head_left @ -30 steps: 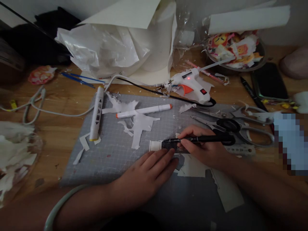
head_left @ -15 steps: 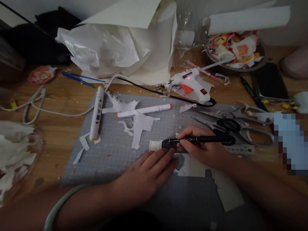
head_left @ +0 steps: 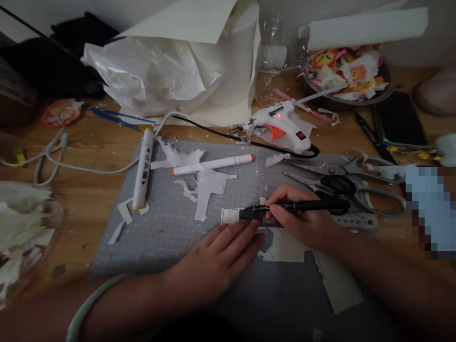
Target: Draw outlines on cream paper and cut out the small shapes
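Pinching a black pen point(head_left: 313, 205), right fingers point(head_left: 283, 217) curl closed; left fingers point(head_left: 238, 246) lie outstretched.

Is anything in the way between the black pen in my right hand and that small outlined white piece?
Nothing visible. The black pen in your right hand has its tip beside the right edge of the small white piece; your left hand lies nearer you, not between them.

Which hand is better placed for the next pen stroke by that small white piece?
Probably the right hand: it holds the black pen, tip close to the white piece. The left hand lies palm down nearby, holding no pen.
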Motion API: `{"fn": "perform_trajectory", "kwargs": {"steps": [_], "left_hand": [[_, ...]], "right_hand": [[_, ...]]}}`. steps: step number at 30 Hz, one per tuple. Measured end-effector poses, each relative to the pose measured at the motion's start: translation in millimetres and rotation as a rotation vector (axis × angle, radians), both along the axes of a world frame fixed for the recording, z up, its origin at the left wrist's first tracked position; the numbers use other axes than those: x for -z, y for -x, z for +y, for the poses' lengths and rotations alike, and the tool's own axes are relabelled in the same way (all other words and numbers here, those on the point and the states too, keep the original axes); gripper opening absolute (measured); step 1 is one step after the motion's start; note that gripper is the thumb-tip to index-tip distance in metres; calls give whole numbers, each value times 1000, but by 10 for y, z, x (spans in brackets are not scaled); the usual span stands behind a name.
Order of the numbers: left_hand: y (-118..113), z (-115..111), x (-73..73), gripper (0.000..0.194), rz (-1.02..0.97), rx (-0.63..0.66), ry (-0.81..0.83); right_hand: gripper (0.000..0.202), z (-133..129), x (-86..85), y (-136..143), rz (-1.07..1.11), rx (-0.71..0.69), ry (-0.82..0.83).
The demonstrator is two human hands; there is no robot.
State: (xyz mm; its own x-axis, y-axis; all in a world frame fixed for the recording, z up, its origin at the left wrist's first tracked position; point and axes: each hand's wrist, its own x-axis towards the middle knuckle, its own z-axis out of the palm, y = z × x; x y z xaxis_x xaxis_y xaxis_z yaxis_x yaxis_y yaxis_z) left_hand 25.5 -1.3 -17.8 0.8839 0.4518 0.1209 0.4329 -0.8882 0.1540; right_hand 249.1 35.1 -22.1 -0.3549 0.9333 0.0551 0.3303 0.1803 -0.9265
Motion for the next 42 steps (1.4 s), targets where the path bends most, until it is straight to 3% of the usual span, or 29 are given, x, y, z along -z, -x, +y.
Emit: {"fn": "perform_trajectory", "kwargs": {"steps": [42], "left_hand": [[10,9,-2,35,-2,1,12]], "right_hand": [[14,8,-39,-19,52,107,-58]]}}
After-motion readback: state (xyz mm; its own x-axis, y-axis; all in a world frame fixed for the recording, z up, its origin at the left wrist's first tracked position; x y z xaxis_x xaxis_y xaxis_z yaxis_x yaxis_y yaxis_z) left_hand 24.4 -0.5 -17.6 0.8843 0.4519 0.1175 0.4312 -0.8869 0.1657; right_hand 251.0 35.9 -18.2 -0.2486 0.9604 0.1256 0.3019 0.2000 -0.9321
